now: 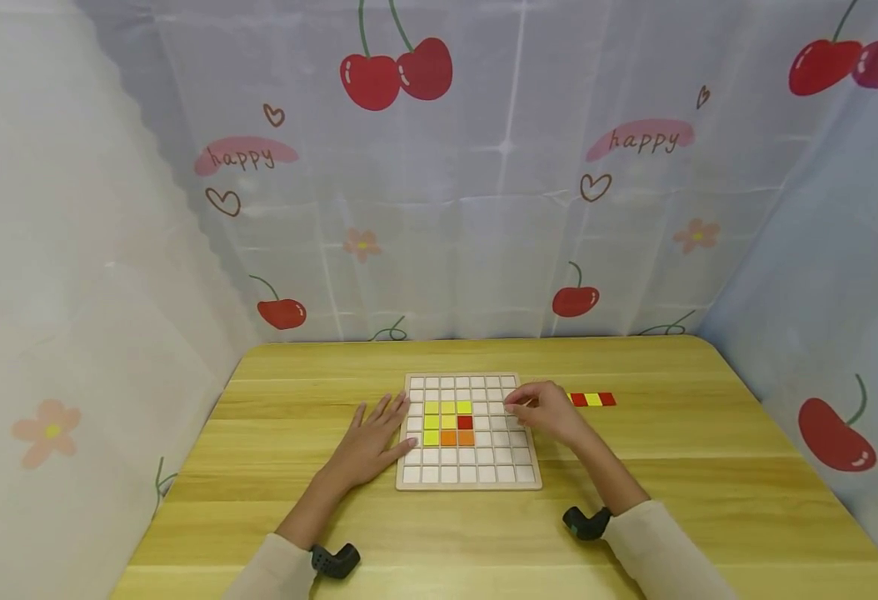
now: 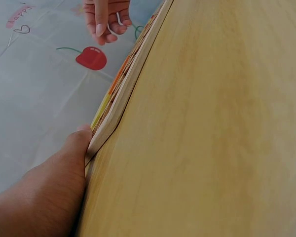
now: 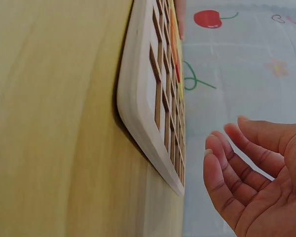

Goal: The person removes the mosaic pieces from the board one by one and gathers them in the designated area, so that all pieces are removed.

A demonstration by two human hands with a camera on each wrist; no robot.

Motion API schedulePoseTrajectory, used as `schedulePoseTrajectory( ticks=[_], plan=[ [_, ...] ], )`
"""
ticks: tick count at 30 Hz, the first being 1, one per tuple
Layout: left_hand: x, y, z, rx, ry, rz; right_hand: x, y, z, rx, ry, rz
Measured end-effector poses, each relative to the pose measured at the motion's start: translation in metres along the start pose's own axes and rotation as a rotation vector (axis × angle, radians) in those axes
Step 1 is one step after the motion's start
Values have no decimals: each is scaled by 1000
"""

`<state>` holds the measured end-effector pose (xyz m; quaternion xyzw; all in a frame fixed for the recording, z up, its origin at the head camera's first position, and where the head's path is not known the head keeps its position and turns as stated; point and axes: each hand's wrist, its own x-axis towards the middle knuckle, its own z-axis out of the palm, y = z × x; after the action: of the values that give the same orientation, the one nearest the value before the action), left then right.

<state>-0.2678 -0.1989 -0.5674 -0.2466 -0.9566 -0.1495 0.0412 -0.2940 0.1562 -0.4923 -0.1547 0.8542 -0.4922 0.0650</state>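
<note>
A square wooden grid board point(image 1: 495, 475) lies on the table, its cells mostly white. Yellow tiles point(image 1: 431, 422), two orange tiles point(image 1: 448, 437) and a red tile point(image 1: 465, 422) fill cells left of its middle. My left hand point(image 1: 370, 442) rests along the board's left edge with its fingers extended, thumb touching the frame, as the left wrist view also shows. Above the board's right side hovers my right hand point(image 1: 551, 412), its fingers loosely bent. In the right wrist view I see no tile between the thumb and fingers of this right hand point(image 3: 259, 173).
A row of red and yellow tiles point(image 1: 592, 399) lies on the wooden table point(image 1: 671, 433) right of the board, partly behind the right hand. Dark curved devices sit at both wrists. A cherry-printed curtain point(image 1: 469, 208) hangs behind and at both sides.
</note>
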Motion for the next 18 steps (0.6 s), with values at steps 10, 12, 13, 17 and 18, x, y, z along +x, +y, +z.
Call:
schedulePoseTrajectory(
  ticks=[10,12,13,17,18],
  plan=[
    [0,2,-1,-11,40,13,4,-11,13,-63,-32,-42],
    [0,2,-2,-10,41,12,6,-13,15,-86,-34,-42],
    [0,2,-2,-8,37,10,7,-14,16,-95,-36,-42],
    [-1,1,-1,-6,17,7,12,-15,20,-112,-55,-51],
    [-1,1,-1,-8,14,8,14,-15,21,-113,-63,-58]
  ],
)
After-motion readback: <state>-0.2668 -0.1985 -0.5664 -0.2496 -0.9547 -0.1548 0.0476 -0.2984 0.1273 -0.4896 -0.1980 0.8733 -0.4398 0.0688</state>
